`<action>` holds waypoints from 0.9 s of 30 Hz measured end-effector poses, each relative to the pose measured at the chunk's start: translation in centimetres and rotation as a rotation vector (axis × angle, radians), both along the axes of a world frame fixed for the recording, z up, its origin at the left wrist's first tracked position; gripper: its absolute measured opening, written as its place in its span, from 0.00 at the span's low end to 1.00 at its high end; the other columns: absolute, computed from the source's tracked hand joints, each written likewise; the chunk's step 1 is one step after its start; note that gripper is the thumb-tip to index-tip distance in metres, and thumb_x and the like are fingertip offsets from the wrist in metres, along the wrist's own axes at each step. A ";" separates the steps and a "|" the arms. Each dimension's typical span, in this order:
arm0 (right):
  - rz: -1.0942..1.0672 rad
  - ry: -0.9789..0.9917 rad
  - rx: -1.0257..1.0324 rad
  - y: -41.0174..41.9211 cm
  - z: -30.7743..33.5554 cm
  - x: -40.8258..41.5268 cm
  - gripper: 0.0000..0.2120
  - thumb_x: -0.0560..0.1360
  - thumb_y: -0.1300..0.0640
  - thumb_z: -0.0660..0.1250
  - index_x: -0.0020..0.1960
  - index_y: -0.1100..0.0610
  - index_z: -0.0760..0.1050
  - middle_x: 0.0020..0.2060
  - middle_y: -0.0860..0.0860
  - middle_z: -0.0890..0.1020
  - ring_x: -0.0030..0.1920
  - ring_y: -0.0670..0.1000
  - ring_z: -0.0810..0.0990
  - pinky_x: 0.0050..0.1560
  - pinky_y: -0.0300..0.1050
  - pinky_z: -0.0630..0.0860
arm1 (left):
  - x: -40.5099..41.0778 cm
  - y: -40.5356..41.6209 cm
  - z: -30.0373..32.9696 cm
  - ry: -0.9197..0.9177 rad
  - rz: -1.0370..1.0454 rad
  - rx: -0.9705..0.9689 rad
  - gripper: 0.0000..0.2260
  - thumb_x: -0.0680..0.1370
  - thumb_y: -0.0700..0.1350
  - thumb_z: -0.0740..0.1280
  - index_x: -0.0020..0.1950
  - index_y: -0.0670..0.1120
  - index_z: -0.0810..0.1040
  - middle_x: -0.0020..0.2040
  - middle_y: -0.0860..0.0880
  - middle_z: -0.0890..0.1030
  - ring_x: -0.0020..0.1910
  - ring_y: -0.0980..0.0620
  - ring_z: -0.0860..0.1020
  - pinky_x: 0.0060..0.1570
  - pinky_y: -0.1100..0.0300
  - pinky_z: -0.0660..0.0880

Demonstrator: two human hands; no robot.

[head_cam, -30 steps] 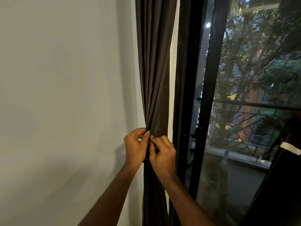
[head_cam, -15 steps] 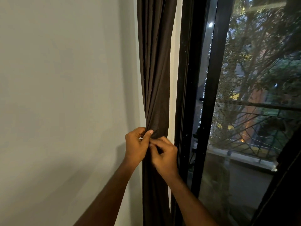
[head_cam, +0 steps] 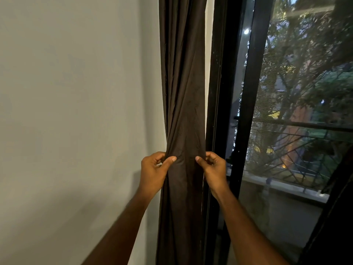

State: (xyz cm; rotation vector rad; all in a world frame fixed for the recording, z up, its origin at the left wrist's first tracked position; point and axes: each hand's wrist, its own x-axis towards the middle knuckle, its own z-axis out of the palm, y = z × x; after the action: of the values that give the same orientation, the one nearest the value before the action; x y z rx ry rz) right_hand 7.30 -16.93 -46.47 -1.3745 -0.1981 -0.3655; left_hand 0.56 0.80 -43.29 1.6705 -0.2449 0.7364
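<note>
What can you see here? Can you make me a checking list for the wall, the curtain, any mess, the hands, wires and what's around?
surface: pale wall, plain, with arm shadows low down.
job's things: dark curtain, hanging bunched between the wall and the window frame, pulled flat between the hands.
clutter: nothing seen.
grips: left grip, a bare hand, pinches the curtain's left edge; right grip, also a bare hand, pinches its right edge at the same height.
cables: nothing seen.
surroundings: black-framed glass, with trees and a railing outside in dim light.
</note>
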 end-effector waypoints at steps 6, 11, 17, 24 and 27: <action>-0.290 -0.198 -0.109 2.0 -2.3 -3.1 0.12 0.74 0.65 0.74 0.46 0.47 0.81 0.41 0.48 0.84 0.42 0.47 0.83 0.45 0.40 0.79 | 1.1 0.0 -1.0 -0.045 0.183 0.121 0.04 0.76 0.40 0.75 0.42 0.44 0.83 0.38 0.47 0.83 0.39 0.50 0.82 0.42 0.58 0.81; -0.498 -0.330 -0.214 4.0 -2.4 -5.2 0.09 0.73 0.66 0.74 0.45 0.52 0.82 0.40 0.47 0.81 0.40 0.44 0.81 0.42 0.38 0.79 | 1.6 -1.2 -1.0 -0.101 0.318 0.167 0.09 0.75 0.39 0.75 0.37 0.45 0.79 0.33 0.52 0.78 0.33 0.56 0.77 0.36 0.65 0.74; -0.458 -0.450 -0.508 5.9 -3.3 -5.5 0.09 0.76 0.64 0.71 0.55 0.57 0.84 0.42 0.47 0.80 0.42 0.48 0.79 0.44 0.49 0.81 | 1.7 -2.2 -1.7 -0.126 0.277 0.136 0.03 0.77 0.38 0.73 0.43 0.42 0.83 0.38 0.50 0.82 0.38 0.53 0.81 0.40 0.57 0.80; -0.391 -0.474 -0.521 7.0 -3.7 -5.7 0.17 0.81 0.53 0.61 0.64 0.57 0.81 0.44 0.47 0.80 0.45 0.47 0.77 0.46 0.48 0.81 | 1.7 -1.6 -1.7 -0.124 0.213 0.117 0.04 0.79 0.37 0.70 0.45 0.43 0.83 0.39 0.51 0.82 0.39 0.54 0.81 0.40 0.60 0.79; -0.386 -0.452 -0.567 7.3 -3.8 -5.3 0.13 0.80 0.56 0.65 0.63 0.57 0.81 0.46 0.48 0.80 0.46 0.46 0.78 0.47 0.45 0.81 | 1.4 -1.9 -1.5 -0.132 0.179 0.118 0.07 0.80 0.42 0.69 0.42 0.45 0.81 0.37 0.52 0.81 0.38 0.54 0.80 0.39 0.63 0.77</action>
State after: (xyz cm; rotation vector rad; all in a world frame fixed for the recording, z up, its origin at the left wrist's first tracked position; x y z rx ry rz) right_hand 2.03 -9.60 -50.27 -1.8787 -0.4338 -1.0015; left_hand 1.99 -1.09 -44.82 1.7733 -0.2376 0.9849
